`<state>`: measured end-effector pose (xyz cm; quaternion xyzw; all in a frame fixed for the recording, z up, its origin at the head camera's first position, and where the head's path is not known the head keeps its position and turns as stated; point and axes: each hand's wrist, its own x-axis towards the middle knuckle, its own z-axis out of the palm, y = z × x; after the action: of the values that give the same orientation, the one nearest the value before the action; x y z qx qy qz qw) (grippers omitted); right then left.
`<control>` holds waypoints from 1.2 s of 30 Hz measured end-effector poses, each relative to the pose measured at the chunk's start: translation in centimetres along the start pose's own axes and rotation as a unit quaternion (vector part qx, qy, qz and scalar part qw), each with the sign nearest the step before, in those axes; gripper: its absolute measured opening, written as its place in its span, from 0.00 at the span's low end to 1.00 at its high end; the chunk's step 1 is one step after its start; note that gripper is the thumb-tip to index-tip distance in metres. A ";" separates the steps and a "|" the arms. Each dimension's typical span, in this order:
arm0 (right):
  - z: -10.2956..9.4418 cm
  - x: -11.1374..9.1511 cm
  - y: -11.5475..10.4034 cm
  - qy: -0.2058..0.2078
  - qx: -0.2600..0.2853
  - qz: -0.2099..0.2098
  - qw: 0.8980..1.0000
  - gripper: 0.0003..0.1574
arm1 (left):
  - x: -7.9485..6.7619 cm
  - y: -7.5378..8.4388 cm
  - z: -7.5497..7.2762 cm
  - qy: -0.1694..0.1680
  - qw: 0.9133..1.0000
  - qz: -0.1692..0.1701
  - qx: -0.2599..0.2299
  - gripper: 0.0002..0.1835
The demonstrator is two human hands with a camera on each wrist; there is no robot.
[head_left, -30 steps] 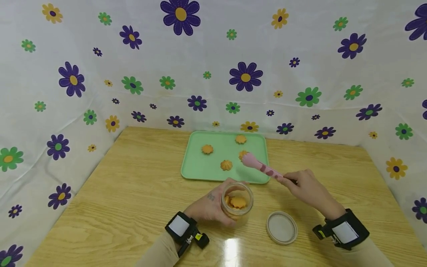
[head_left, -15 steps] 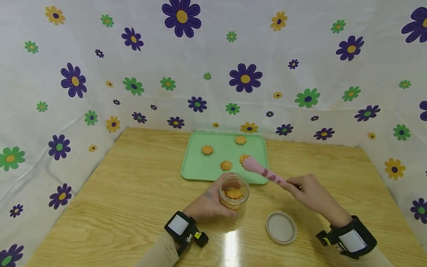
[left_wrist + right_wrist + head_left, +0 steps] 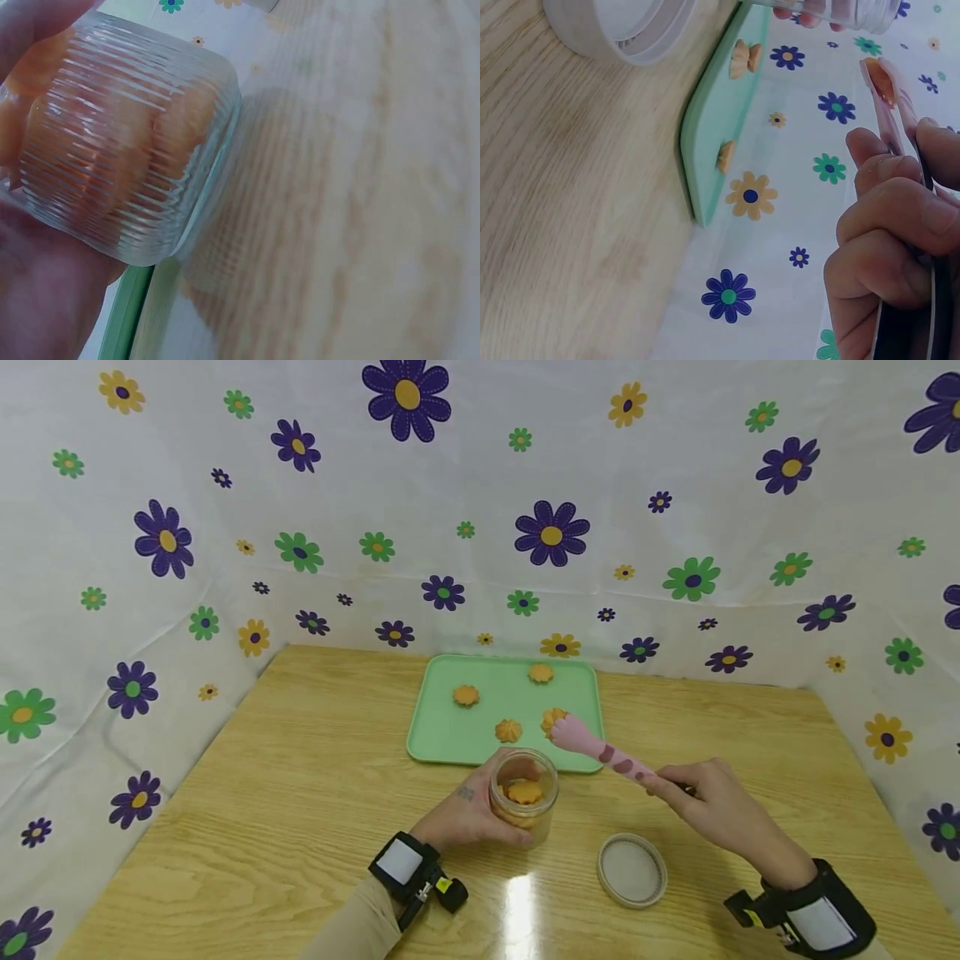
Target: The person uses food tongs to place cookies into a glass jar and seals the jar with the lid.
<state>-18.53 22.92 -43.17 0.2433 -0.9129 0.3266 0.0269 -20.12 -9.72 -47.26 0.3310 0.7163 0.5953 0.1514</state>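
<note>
I see three cookies point(image 3: 508, 731) on one tray point(image 3: 438, 739), past both hands. The left hand point(image 3: 467, 814) holds one jar point(image 3: 538, 827); the right hand point(image 3: 716, 797) grips tongs point(image 3: 618, 762) pinching another cookie point(image 3: 552, 720).

Mine: beige sleeves point(image 3: 354, 928), two; black wristbands point(image 3: 432, 853), two, each with white panel point(image 3: 400, 862), black camera point(image 3: 453, 900), yellow label point(image 3: 444, 886). My left hand point(image 3: 480, 817): small grey mark point(image 3: 467, 793).

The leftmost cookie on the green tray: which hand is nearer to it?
Left. The left hand grips the jar in front of the cookie; the right hand, holding pink tongs, is much farther to the right.
</note>
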 end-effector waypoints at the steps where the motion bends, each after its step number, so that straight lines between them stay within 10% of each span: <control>1: -0.1 -0.1 -0.1 0.000 0.001 -0.001 1.000 0.17 | 0.0 0.0 0.0 0.000 1.000 0.000 0.000 0.45; 36: 0.6 -0.9 -2.4 -0.024 0.035 -0.068 0.997 0.19 | 0.2 -3.6 -0.3 0.004 0.999 -0.040 0.004 0.52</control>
<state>-16.55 21.33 -42.38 0.3137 -0.8824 0.3501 0.0187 -21.53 -10.10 -50.61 0.3007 0.7317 0.5873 0.1712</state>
